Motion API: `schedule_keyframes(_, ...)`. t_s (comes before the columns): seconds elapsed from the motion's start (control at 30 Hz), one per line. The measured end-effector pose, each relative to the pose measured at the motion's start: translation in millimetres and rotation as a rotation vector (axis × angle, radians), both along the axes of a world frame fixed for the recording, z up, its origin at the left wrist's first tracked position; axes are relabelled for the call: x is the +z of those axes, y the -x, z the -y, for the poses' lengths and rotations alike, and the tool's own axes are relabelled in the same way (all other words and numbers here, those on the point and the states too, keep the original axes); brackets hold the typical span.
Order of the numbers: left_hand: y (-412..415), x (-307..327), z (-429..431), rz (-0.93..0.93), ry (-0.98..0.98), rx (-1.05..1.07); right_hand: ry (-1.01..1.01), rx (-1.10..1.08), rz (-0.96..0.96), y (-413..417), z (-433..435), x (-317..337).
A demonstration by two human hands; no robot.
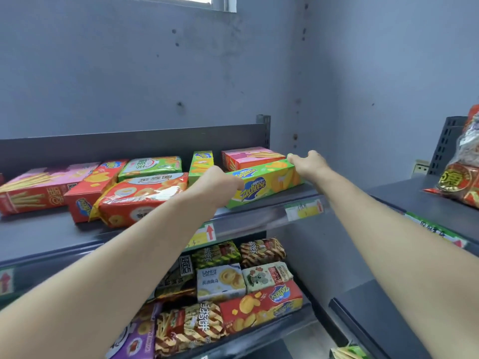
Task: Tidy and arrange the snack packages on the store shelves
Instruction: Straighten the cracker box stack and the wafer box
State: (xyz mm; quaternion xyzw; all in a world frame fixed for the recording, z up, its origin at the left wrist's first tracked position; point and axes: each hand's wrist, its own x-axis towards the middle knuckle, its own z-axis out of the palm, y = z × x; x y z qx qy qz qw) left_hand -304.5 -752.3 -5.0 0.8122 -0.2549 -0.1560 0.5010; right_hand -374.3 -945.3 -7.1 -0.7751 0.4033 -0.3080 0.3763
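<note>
A long green Zecheese box (264,186) lies flat on the top shelf (51,237) near its right end. My left hand (220,183) grips its near left end and my right hand (308,164) holds its far right end. Behind it a pink and red stick-biscuit box (248,158) lies flat, and a second green box (201,164) sits to the left. Further left lie a red wrapped biscuit pack (140,198), a green pack (150,167), a red Zecheese box (90,190) and a large pink stick-biscuit box (39,190), all at mixed angles.
The lower shelf holds several packs, among them a red Zecheese box (261,305), a cookie pack (220,282) and a purple pack (137,338). A second shelf unit (404,198) at the right carries red snack bags (461,182). Grey walls stand behind.
</note>
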Motion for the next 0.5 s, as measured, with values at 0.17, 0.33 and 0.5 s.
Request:
schedule_keyframes(0.17, 12, -4, 10, -0.005, -0.025, 0.138, -0.141, 0.079, 0.066, -13, 21, -6)
schedule_keyframes(0.33, 27, -2, 13, 0.037, 0.026, 0.196, -0.176, -0.02, 0.244, -11, 21, -6)
schedule_keyframes(0.5, 39, 11, 2, 0.25, 0.246, 0.249, -0.032, -0.117, 0.348, 7, 3, 9)
